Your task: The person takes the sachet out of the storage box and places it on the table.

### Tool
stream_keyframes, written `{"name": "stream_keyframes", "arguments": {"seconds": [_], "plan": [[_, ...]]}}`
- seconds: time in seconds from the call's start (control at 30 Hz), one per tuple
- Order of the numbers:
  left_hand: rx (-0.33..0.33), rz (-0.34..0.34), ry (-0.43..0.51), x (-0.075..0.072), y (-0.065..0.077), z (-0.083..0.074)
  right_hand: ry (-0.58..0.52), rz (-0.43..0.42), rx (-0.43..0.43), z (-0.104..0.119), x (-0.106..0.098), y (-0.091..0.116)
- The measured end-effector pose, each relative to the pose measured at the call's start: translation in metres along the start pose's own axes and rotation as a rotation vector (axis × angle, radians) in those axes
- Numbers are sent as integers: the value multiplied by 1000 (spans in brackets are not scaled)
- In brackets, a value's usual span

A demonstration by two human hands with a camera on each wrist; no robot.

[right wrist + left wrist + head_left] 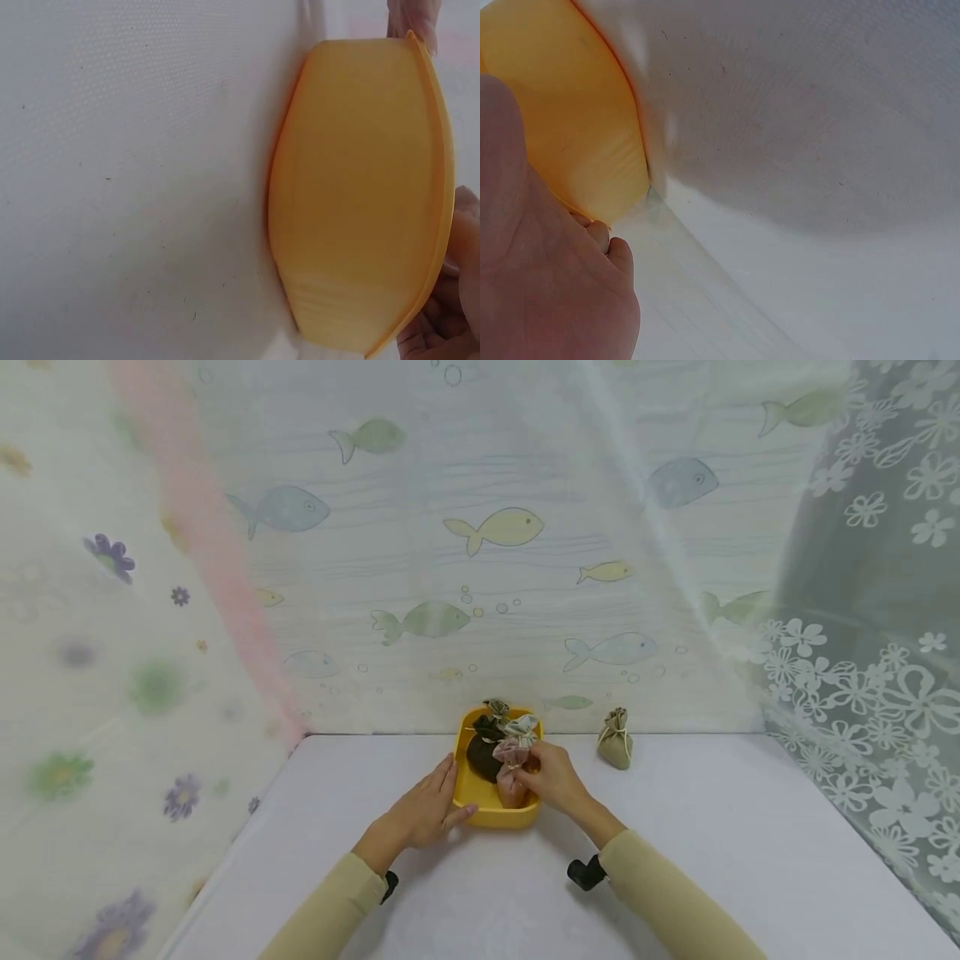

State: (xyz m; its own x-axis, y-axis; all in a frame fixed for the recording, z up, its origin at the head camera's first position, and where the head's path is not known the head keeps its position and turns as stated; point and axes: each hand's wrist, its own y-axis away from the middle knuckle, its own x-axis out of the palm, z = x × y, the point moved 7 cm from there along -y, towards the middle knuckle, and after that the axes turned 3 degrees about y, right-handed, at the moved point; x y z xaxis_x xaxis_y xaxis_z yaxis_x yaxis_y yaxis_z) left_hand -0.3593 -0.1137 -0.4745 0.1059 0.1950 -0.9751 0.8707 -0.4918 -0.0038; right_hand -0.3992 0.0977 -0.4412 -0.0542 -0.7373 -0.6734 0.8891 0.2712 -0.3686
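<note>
The yellow plastic tub [498, 818] stands near the back edge of the white table [675, 843] and contains a black drawstring pouch [482, 760], a whitish pouch [522, 727], an olive pouch [496, 708] and a pink pouch [512, 789]. The right hand [558, 777] pinches the pink pouch at its neck, inside the rim; whether its base touches the bottom, I cannot tell. The left hand [423, 806], fingers straight, rests against the tub's left wall. A khaki pouch [616, 741] stands apart on the right, near the back edge; bare table lies between. The table extends widely toward both side edges.
</note>
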Motion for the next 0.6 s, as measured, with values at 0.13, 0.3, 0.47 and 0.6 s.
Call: {"name": "stream_keyframes", "arguments": {"seconds": [0.13, 0.3, 0.47, 0.6], "plan": [[0, 10, -2, -6, 1, -5, -20, 19, -1, 2, -2, -1], [-8, 21, -1, -6, 4, -7, -49, 40, 23, 2, -2, 1], [-14, 8, 29, -2, 2, -3, -60, 43, 25, 5, -8, 0], [2, -21, 39, 1, 0, -1, -84, 30, 10, 10, -14, 0]]}}
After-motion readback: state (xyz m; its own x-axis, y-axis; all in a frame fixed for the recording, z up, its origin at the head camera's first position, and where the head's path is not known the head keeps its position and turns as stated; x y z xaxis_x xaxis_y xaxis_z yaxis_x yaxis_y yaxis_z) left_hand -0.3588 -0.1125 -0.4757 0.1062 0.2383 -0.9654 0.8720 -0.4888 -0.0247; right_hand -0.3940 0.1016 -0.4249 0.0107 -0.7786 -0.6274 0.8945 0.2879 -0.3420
